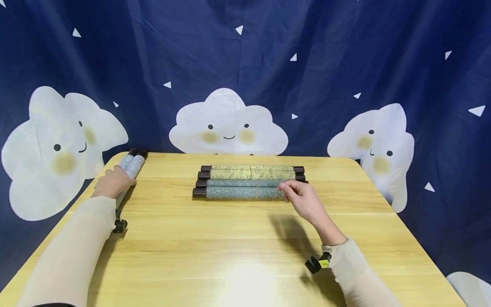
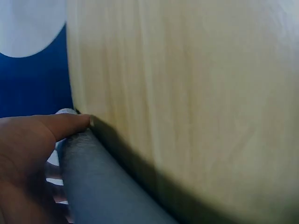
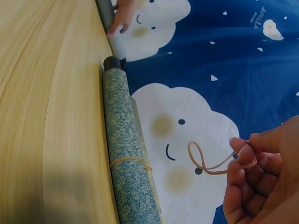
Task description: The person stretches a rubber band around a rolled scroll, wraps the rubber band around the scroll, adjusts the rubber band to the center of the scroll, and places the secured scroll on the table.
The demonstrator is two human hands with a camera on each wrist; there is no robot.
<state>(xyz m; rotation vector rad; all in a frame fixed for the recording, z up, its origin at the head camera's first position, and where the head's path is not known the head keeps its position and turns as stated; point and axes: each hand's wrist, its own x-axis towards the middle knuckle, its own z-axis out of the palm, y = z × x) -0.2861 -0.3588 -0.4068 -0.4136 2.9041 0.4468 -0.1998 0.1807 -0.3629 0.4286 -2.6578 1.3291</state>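
My left hand (image 1: 113, 182) grips a pair of pale grey-blue patterned scrolls (image 1: 134, 165) with dark end knobs at the table's left edge. In the left wrist view, the thumb and fingers lie on opposite sides of a scroll (image 2: 105, 182). Between thumb and fingertips, my right hand (image 1: 307, 202) pinches a thin tan rubber band (image 3: 217, 173), which hangs in a loose loop. That hand is above the right part of two teal patterned scrolls (image 1: 230, 192). Another tan band (image 3: 126, 159) circles the teal scroll in the right wrist view.
Two yellow patterned scrolls (image 1: 230, 174) lie behind the teal ones, parallel to them, near the back of the wooden table (image 1: 192, 243). A dark blue curtain (image 1: 245, 64) printed with clouds hangs behind and beside the table.
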